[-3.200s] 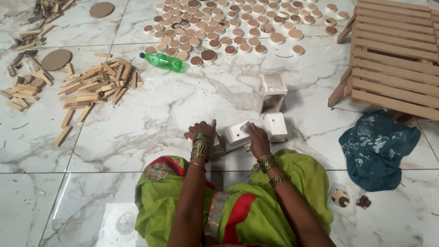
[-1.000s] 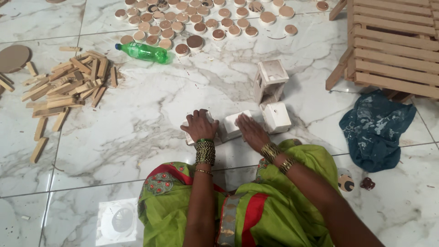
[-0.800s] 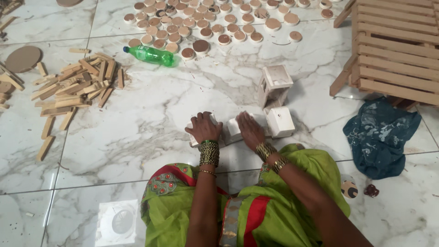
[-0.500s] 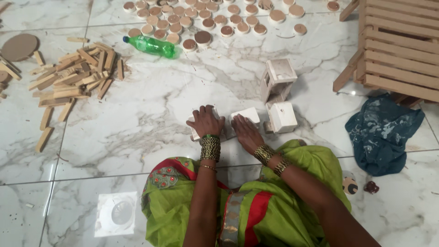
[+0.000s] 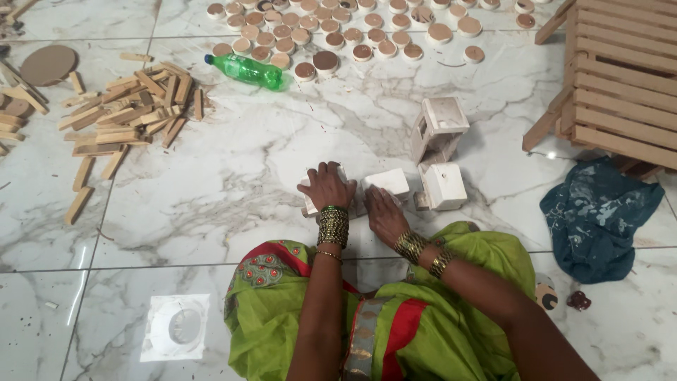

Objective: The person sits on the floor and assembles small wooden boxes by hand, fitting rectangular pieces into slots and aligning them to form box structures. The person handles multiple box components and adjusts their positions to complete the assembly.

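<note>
- Your left hand (image 5: 326,185): palm down, fingers spread flat over small white-painted wooden block (image 5: 310,201) on marble floor (image 5: 233,176); not gripping.
- Your right hand (image 5: 383,212): fingers together, flat, pressed against near edge of second white wooden block (image 5: 388,181).
- Blocks lie side by side, just in front of your knees.
- White wooden box piece (image 5: 443,186) just right of them; open white frame (image 5: 438,128) beyond it.
- Open floor to the left; loose wood sticks (image 5: 127,120) well apart.
- Slatted wooden rack (image 5: 620,77) and blue cloth (image 5: 599,212) bound right side.
</note>
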